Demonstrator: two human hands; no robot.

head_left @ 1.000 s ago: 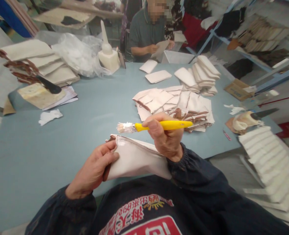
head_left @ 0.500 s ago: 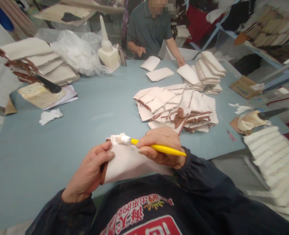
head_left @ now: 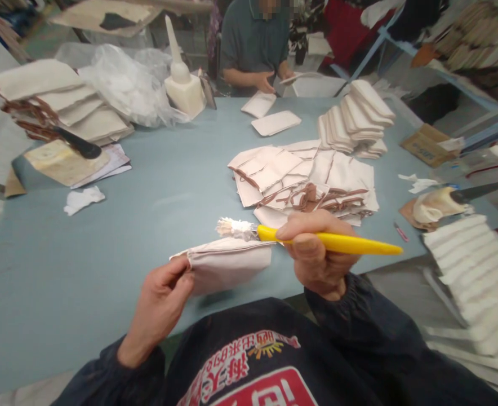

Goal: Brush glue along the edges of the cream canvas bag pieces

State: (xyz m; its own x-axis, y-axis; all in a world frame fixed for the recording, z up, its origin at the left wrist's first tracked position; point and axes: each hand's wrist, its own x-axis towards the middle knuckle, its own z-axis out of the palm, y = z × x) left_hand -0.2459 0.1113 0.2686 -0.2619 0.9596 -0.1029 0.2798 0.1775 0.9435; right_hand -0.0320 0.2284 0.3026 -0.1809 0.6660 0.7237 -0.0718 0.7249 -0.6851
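Observation:
Between the thumb and fingers of my left hand (head_left: 162, 299) is the left end of a pale pink fabric piece (head_left: 232, 268) with a seam along its top edge. It is held up over the near side of the table. My right hand (head_left: 319, 248) grips a brush (head_left: 333, 242) by its yellow handle, which points right. White paste clings to the bristles, just above the piece's upper edge; whether they touch it I cannot tell. Beyond my hands lies a heap of similar pale pieces (head_left: 287, 169) with brown edges.
A person (head_left: 253, 51) sits across the blue-green table (head_left: 160, 186), holding a pale piece. Stacked pads (head_left: 352, 121) stand at the back right. On the left are folded fabric (head_left: 63, 96), a plastic bag (head_left: 122, 84) and a white bottle (head_left: 184, 90). A second brush (head_left: 447, 203) lies right.
My right hand has lifted the brush off the fabric piece and moved right. My left hand has tilted the piece. The person opposite has drawn a pad from the stack towards themselves.

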